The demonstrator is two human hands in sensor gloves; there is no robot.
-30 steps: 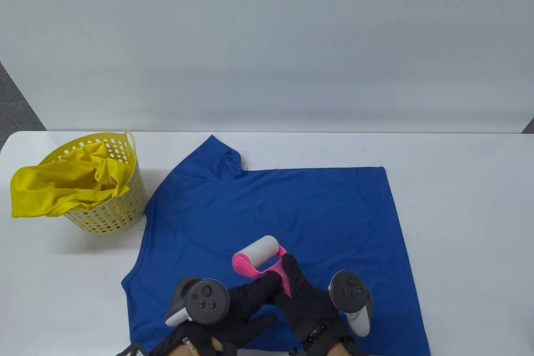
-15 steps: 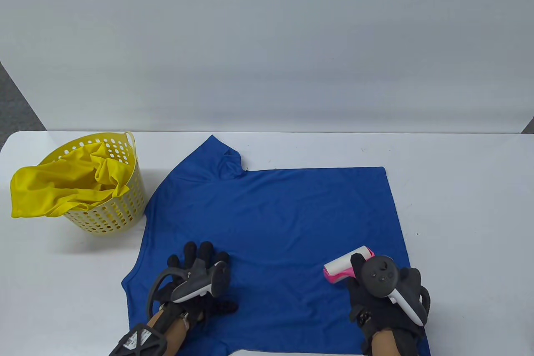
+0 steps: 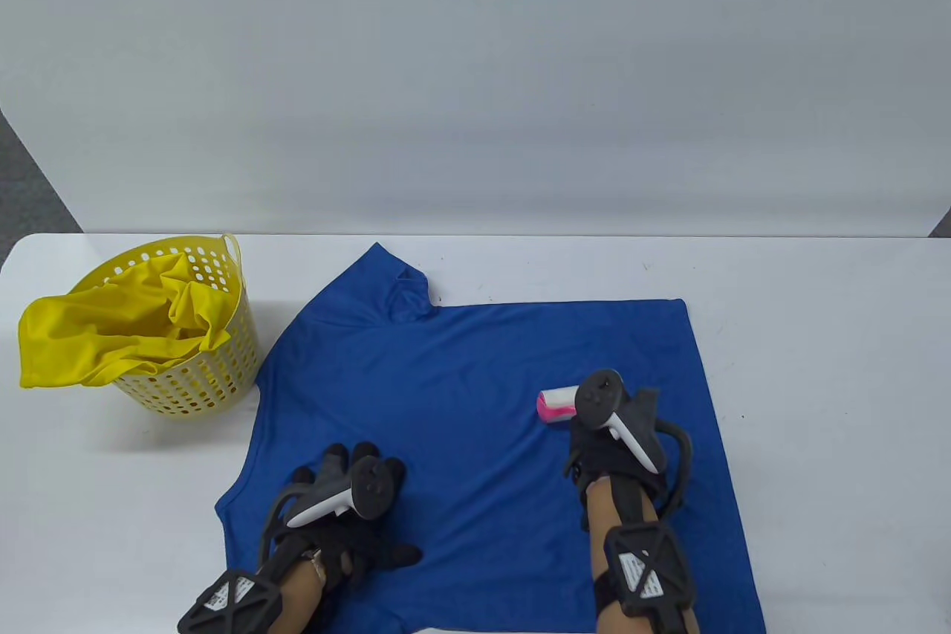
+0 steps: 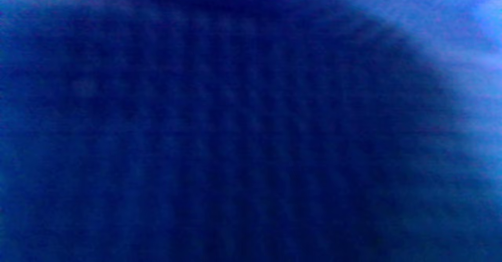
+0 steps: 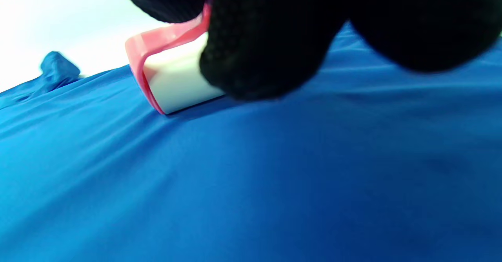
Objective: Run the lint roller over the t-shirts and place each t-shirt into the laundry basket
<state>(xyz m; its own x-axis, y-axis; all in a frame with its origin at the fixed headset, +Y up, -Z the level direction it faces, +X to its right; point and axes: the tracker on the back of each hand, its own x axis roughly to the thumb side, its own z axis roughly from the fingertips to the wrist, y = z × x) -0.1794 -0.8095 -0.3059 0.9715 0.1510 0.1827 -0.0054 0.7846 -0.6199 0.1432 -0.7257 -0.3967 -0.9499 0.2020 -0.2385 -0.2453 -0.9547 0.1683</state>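
A blue t-shirt (image 3: 475, 396) lies spread flat across the middle of the white table. My right hand (image 3: 594, 441) grips the pink lint roller (image 3: 556, 405), whose white roll rests on the shirt's right half; the right wrist view shows the lint roller (image 5: 172, 77) down on the blue t-shirt (image 5: 251, 168) under my black glove. My left hand (image 3: 349, 500) lies flat on the shirt near its lower left corner, fingers spread. The left wrist view holds only blurred blue t-shirt (image 4: 251, 136) cloth. A yellow laundry basket (image 3: 215, 374) stands at the left with a yellow t-shirt (image 3: 104, 337) hanging over its rim.
The table (image 3: 832, 381) has bare white surface to the right of the shirt and in front of the basket. A pale wall rises behind the table's far edge.
My hands parted from the roller's handle: the left went down flat on the shirt's lower left, and the right carried the roller to the right, then pushed it away up the shirt.
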